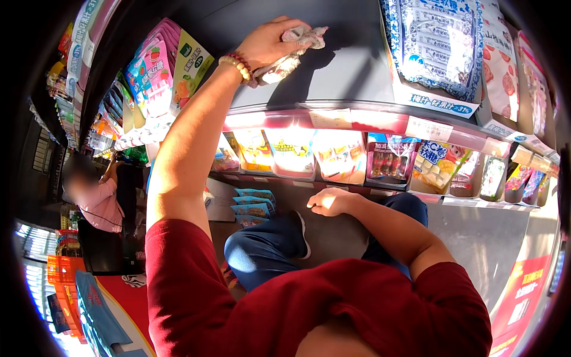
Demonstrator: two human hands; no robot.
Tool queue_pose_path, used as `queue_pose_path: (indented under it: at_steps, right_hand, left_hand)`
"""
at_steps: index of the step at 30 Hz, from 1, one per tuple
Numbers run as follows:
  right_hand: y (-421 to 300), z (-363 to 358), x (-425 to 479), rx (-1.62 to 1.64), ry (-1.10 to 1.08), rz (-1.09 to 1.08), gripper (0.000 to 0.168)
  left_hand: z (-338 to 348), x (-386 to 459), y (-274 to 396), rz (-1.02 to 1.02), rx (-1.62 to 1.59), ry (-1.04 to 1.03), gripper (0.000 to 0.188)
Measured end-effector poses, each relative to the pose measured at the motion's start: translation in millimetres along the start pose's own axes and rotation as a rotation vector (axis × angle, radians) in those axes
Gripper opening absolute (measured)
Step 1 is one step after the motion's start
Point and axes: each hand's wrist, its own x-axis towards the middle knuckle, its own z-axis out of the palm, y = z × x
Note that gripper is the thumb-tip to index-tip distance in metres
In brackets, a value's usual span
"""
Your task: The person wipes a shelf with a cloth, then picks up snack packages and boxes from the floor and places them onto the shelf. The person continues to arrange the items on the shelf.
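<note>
My left hand grips a crumpled pale cloth with reddish marks and rests with it on a dark grey store shelf. A beaded bracelet is on that wrist. Lower down, in front of the shelf below, my right hand hangs with its fingers curled; nothing shows in it. Bags of candy in cardboard trays stand on both sides of the cloth: a pink bag on the left and a blue-and-white bag on the right.
A price rail runs along the shelf edge. Below it stands a row of candy bags. Blue packets lie near the floor by my knee. At the left is a person in a pink top; orange crates stand behind.
</note>
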Motion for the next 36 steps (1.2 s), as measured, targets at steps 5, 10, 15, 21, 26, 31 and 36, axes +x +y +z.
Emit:
queue_pose_path:
  at_steps: [5, 10, 15, 21, 26, 31, 36]
  right_hand:
    - [-5.5, -10.2, -5.5, 0.033, -0.025, 0.005, 0.025]
    - [-9.0, -9.9, -2.6, 0.085, -0.063, -0.039, 0.029]
    - [-16.9, -27.7, -4.0, 0.103, -0.103, 0.046, 0.030]
    - [-1.6, -9.9, -2.5, 0.204, -0.084, 0.191, 0.026]
    - [-0.5, -5.0, -2.8, 0.138, -0.062, 0.047, 0.031]
    - [-6.5, -3.0, 9.1, 0.029, -0.102, 0.019, 0.027]
    - [-15.0, -11.9, 14.6, -0.037, -0.177, 0.034, 0.032]
  left_hand:
    - [39.8, 74.3, -28.3, -0.069, 0.171, 0.016, 0.050]
    - [94.9, 145.5, -52.1, -0.144, 0.176, 0.004, 0.051]
    - [141.5, 144.8, -4.5, -0.124, 0.266, -0.121, 0.048]
    - [122.4, 80.9, 8.6, 0.250, 0.153, -0.145, 0.048]
    - [101.7, 34.3, 39.4, 0.403, 0.034, -0.204, 0.049]
    - [90.9, 28.6, 55.4, 0.629, -0.183, -0.344, 0.044]
    - [82.8, 39.3, 61.5, 0.581, -0.373, -0.586, 0.053]
